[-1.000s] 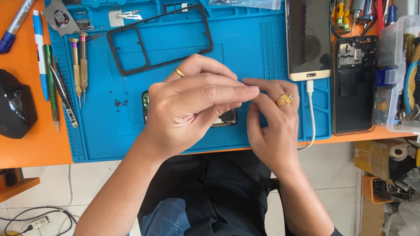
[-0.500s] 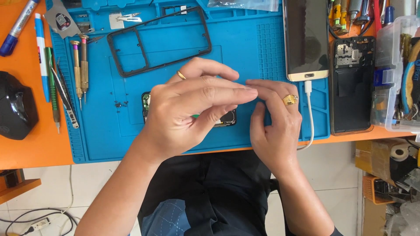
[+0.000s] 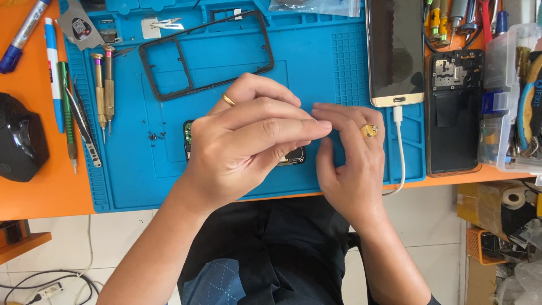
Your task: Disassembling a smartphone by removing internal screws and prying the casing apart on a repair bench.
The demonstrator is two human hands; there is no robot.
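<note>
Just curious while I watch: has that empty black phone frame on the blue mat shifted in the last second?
No. The black frame lies at the same spot on the blue mat, beside the two screwdrivers, as before.

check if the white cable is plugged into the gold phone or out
Plugged in: the white cable connector sits in the bottom port of the gold phone.

bare mat (image 3: pixel 339 68) behind, frame (image 3: pixel 206 56), phone (image 3: pixel 395 51) flanking

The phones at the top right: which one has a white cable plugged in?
The left phone, with the dark glossy screen; the white cable enters its bottom edge. The opened black phone beside it has none.
</note>
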